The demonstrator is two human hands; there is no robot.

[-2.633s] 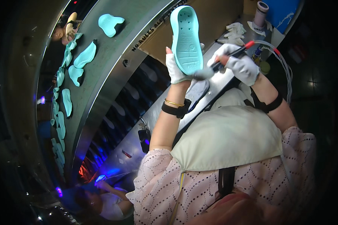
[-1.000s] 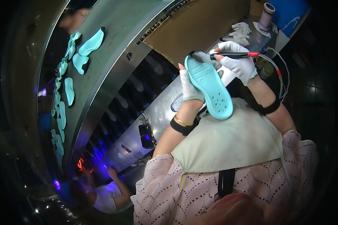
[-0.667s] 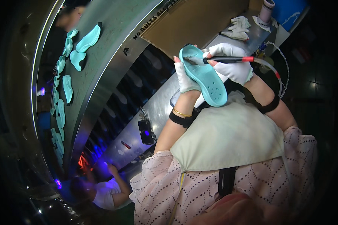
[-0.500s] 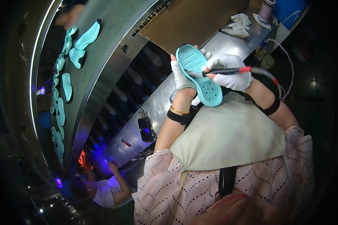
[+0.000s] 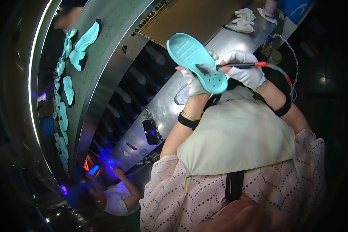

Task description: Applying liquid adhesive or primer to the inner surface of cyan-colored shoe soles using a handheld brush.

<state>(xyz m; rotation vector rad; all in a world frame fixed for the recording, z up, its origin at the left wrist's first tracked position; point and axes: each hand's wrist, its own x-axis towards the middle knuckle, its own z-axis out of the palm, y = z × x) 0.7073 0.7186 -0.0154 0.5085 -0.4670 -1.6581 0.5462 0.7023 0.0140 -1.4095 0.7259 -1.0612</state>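
A turquoise shoe sole (image 5: 190, 50) with a ridged wider end and a holed narrower end lies tilted over my lap. My left hand (image 5: 194, 84), in a white glove with bare fingertips, grips it from below and along its edge; most of those fingers are hidden behind it. My right hand (image 5: 244, 70), gloved alike, is closed around a pen-like corded tool (image 5: 241, 65) with a black handle and red band. Its flat, greyish tip lies against the sole's narrow middle; whether it presses in cannot be made out.
Left, a green conveyor belt (image 5: 100, 50) carries several turquoise shoe pieces (image 5: 68, 89). A metal bench (image 5: 162, 104) holds a phone (image 5: 150, 132) and white gloves (image 5: 243, 21). A cardboard sheet (image 5: 181, 19) lies at the far side. Another person (image 5: 118, 198) works at lower left.
The sole has turned and tipped, its ridged end swinging left and up. The tool's flat tip now shows against the sole's middle.
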